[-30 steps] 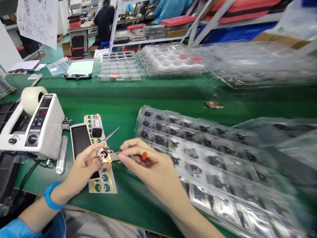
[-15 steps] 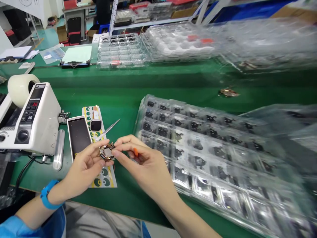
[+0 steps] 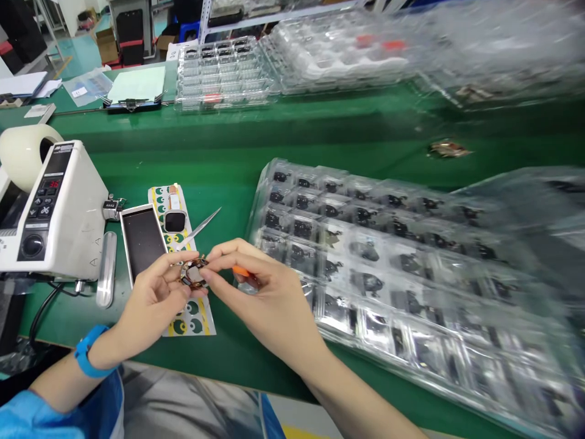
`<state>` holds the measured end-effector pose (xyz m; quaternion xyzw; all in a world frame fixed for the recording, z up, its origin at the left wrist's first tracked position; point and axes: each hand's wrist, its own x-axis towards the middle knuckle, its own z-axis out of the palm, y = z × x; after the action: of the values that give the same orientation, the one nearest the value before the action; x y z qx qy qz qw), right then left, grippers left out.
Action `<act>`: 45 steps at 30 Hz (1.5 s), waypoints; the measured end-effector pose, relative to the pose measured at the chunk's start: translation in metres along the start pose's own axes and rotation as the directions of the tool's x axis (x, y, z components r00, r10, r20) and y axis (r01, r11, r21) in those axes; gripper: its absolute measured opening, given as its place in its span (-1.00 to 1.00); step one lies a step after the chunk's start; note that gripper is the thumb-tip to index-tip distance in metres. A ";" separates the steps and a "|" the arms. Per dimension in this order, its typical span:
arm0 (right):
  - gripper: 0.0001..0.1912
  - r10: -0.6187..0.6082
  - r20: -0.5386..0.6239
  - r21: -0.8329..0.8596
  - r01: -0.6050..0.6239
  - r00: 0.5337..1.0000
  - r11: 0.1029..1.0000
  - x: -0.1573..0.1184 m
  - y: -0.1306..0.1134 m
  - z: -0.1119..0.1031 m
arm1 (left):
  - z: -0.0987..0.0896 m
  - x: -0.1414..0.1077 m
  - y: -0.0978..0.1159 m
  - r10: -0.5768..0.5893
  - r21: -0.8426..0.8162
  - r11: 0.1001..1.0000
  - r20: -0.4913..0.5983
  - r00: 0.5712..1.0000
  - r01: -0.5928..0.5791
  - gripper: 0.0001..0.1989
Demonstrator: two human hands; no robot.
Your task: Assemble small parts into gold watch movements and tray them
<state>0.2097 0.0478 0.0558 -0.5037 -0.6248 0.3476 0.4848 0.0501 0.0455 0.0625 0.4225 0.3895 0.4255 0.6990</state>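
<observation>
Head view, small part (image 3: 194, 275), apparently metal, edges behind fingers (image 3: 232, 262).

Coppery part (image 3: 194, 274); blue wristband (image 3: 84, 353); green tabletop (image 3: 237, 360); white sheet (image 3: 201, 320) — green, yellow circles

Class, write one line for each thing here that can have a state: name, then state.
Left hand, gripping the round metal part
Right hand, pinching at the part's edge
Round metal part, held between both hands
Tape machine, on, red digits lit
Tape roll, mounted on the machine
Shallow box, open
Small square screen, dark
Sticker sheet, flat, partly covered
Clipboard, holding green paper
Large plastic tray, many pockets filled
</observation>
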 end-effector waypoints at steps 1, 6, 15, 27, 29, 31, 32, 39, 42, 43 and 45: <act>-0.86 0.004 0.001 0.001 -0.004 1.000 1.000 0.000 0.000 0.000 | 0.000 0.000 0.000 -0.004 0.009 1.000 -0.004 1.000 0.004 -0.73; -0.85 0.006 -0.056 -0.007 -0.006 0.998 1.000 -0.001 0.001 0.004 | 0.002 0.001 0.001 -0.002 0.021 1.000 -0.006 1.000 0.002 -0.72; -0.84 -0.026 -0.069 -0.018 0.025 0.997 1.000 -0.003 0.003 0.007 | 0.002 0.001 0.001 -0.010 0.035 0.999 -0.010 1.000 0.010 -0.71; -0.93 -0.206 -0.110 -0.240 0.175 0.972 0.955 -0.008 0.005 0.012 | 0.005 0.006 -0.003 -0.012 0.032 0.999 -0.164 0.986 0.018 -0.65; -0.95 -0.163 -0.034 -0.209 0.152 0.986 0.966 -0.007 0.006 0.010 | 0.005 0.006 -0.003 -0.010 0.034 0.999 -0.167 0.986 0.016 -0.65; -0.91 -0.129 0.034 -0.154 0.133 0.991 0.979 -0.005 0.007 0.009 | 0.004 0.006 -0.004 -0.011 0.033 0.999 -0.163 0.987 0.017 -0.64; -0.86 -0.123 0.049 -0.134 0.129 0.991 0.983 -0.005 0.007 0.009 | 0.004 0.006 -0.004 -0.016 0.030 0.999 -0.161 0.987 0.021 -0.64; -0.86 -0.218 0.078 -0.231 0.230 0.973 0.945 -0.003 0.006 0.008 | 0.001 0.008 -0.004 0.031 0.215 0.977 -0.126 0.992 -0.003 -0.86; -0.87 -0.380 0.010 -0.305 0.365 0.925 0.880 -0.007 0.003 0.004 | -0.002 0.008 0.000 0.159 0.366 0.926 -0.158 0.975 -0.091 -0.94; -0.83 -0.450 -0.015 -0.343 0.418 0.893 0.841 -0.009 0.002 0.002 | -0.003 0.008 0.001 0.171 0.380 0.920 -0.178 0.969 -0.093 -0.93; -0.78 -0.580 -0.012 -0.444 0.515 0.815 0.733 -0.014 0.000 0.001 | -0.005 0.009 0.003 0.122 0.331 0.943 -0.213 0.969 -0.046 -0.89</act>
<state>0.2089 0.0341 0.0518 -0.4137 -0.7667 0.0071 0.4909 0.0479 0.0556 0.0618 0.4955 0.5139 0.4318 0.5513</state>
